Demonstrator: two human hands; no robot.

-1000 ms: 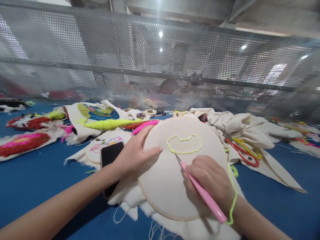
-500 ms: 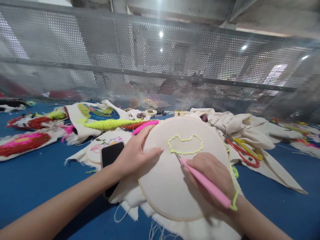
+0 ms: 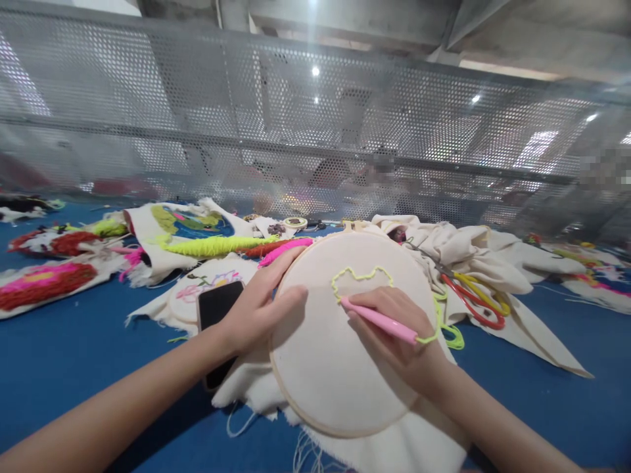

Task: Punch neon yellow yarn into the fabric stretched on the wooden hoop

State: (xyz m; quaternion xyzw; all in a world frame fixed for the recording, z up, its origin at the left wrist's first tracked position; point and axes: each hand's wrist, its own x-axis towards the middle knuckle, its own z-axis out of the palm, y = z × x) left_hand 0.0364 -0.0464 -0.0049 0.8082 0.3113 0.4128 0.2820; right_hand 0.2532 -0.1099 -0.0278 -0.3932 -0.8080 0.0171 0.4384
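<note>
A round wooden embroidery hoop (image 3: 323,430) holds cream fabric (image 3: 320,368) stretched flat, tilted towards me. On the fabric runs a yellow-green yarn outline (image 3: 365,274), partly covered by my right hand. My left hand (image 3: 269,302) grips the hoop's left side, thumb on the fabric and fingers over the rim, their tips hidden. My right hand (image 3: 401,328) is closed around a pink punch needle (image 3: 382,320). Its tip meets the fabric at the outline's lower left, the needle itself out of sight. Yellow-green yarn (image 3: 451,336) trails from the handle's back end over the hoop's right edge.
A black phone (image 3: 220,305) lies left of the hoop, partly under my left wrist. Red-handled scissors (image 3: 480,309) and yellow-handled scissors (image 3: 486,295) rest on crumpled cloth at the right. Tufted pieces (image 3: 49,282) cover the blue table's left (image 3: 44,368). A perforated metal screen (image 3: 197,98) stands behind.
My right hand has moved up and left with the punch needle, whose exposed metal shaft has gone from sight at the fabric. The left thumb has shifted slightly left.
</note>
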